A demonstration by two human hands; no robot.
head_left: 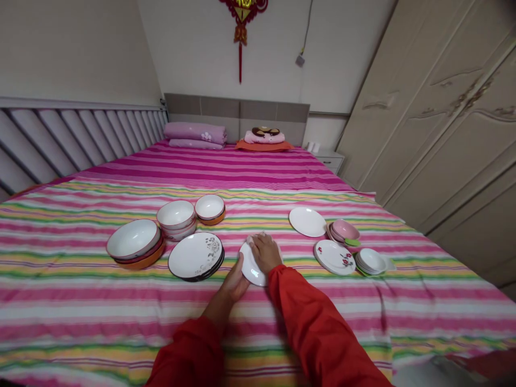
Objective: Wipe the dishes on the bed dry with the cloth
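A small white plate is in front of me over the striped bedspread. My left hand grips its left edge, thumb up along the rim. On the plate's upper face, my right hand presses a pale wiping cloth, of which only a bit shows past the fingers. Just left of the hands sits a stack of dark-rimmed plates with a grey floral print. To the right lie white plates with red flowers, and behind them a plain white plate.
Stacked bowls stand at left: large, medium and small. Pink bowls and small white bowls stand at far right. Folded bedding lies by the headboard. A wardrobe lines the right side.
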